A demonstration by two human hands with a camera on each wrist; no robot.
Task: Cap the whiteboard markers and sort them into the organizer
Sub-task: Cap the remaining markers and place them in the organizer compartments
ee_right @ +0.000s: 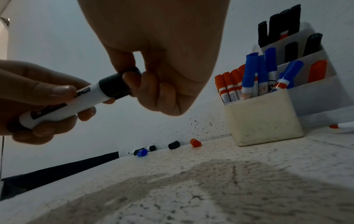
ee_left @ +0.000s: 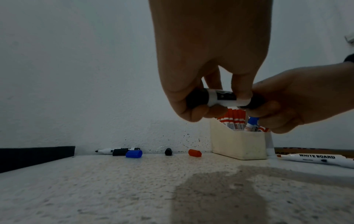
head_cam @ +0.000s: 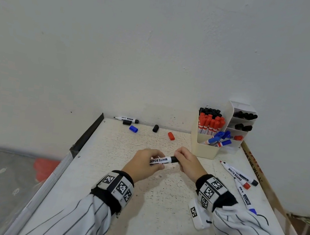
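Note:
A black whiteboard marker [head_cam: 161, 160] is held level above the table's middle. My left hand [head_cam: 150, 162] grips its white barrel [ee_left: 222, 99]. My right hand [head_cam: 183, 160] pinches the black cap [ee_right: 114, 86] seated on its right end. A cream organizer [head_cam: 207, 149] at the back right holds black, red and blue capped markers. Three uncapped markers [head_cam: 239, 176] lie right of my right hand. An uncapped black marker [head_cam: 127, 119] lies at the back wall, with a black cap [head_cam: 127, 123] beside it. Loose blue [head_cam: 133, 128], black [head_cam: 155, 128] and red [head_cam: 171, 136] caps sit nearby.
A white tiered holder [head_cam: 243, 125] behind the organizer carries black markers and one red one. A white tag block [head_cam: 196, 214] lies by my right wrist. The table [head_cam: 108, 150] drops off at its left edge, and a cardboard strip [head_cam: 256, 167] runs along the right.

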